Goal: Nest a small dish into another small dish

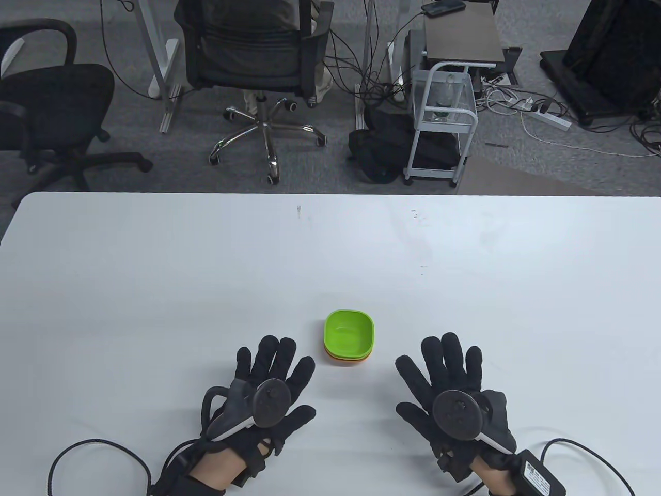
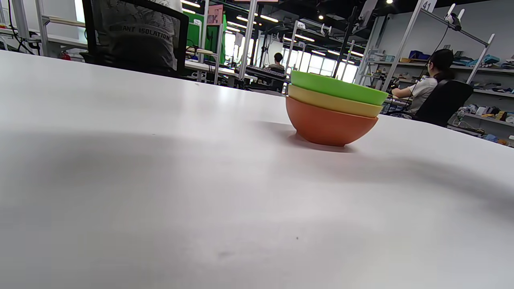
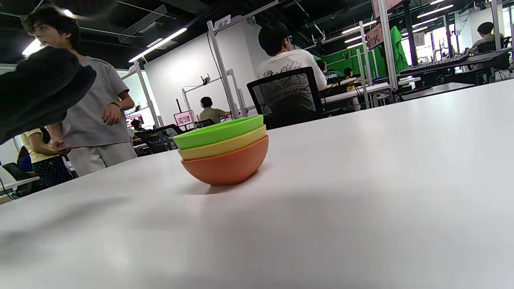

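Three small dishes stand nested in one stack on the white table (image 1: 155, 268): a green dish (image 1: 348, 334) on top, a yellow dish (image 2: 333, 105) in the middle and an orange dish (image 2: 329, 126) at the bottom. The stack also shows in the right wrist view, with the green dish (image 3: 219, 131) uppermost. My left hand (image 1: 271, 380) lies flat on the table, fingers spread, to the left of the stack. My right hand (image 1: 446, 380) lies flat, fingers spread, to its right. Neither hand touches the dishes or holds anything.
The table's far edge (image 1: 330, 194) runs across the middle of the table view. Behind it stand office chairs (image 1: 258, 62), a white cart (image 1: 441, 119) and floor cables. Glove cables (image 1: 98, 454) trail near the front edge.
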Action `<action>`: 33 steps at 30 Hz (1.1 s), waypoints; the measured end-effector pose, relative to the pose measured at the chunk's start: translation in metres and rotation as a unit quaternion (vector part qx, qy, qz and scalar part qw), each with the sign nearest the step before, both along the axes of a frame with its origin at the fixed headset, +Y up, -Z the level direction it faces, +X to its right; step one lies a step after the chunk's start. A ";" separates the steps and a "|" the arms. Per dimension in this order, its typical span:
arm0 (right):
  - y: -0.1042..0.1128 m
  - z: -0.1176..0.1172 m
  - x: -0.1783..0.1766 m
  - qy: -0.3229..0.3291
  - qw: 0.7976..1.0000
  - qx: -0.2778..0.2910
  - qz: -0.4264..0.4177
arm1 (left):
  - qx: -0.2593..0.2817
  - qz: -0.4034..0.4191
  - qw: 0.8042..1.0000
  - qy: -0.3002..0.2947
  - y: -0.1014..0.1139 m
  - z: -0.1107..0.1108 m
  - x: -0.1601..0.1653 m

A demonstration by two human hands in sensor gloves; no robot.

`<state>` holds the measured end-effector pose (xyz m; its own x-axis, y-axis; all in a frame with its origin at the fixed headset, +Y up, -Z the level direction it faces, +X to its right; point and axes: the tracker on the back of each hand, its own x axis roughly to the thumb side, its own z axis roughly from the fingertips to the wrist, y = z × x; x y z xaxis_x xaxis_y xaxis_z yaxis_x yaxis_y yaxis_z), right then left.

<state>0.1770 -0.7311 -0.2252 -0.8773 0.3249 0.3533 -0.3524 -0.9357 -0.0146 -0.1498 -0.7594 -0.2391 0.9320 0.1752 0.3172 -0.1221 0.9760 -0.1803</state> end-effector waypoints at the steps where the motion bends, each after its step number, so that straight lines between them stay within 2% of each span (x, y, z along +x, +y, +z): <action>1: 0.000 -0.001 0.001 0.000 1.000 -0.001 -0.001 | 0.000 0.000 1.000 0.001 0.000 0.000 0.000; 12: -0.007 -0.005 -0.001 0.005 1.000 -0.027 -0.010 | 0.004 -0.004 1.000 0.004 0.001 0.000 0.001; 16: -0.007 -0.007 -0.001 0.004 1.000 -0.028 -0.012 | 0.025 -0.031 0.999 0.005 0.004 0.001 0.002; 19: -0.007 -0.007 0.000 0.004 0.999 -0.032 -0.012 | 0.014 -0.011 1.000 0.010 0.004 0.001 0.001; 33: -0.009 -0.012 0.000 0.007 0.999 -0.044 -0.012 | 0.007 -0.012 1.000 0.006 0.003 0.002 0.000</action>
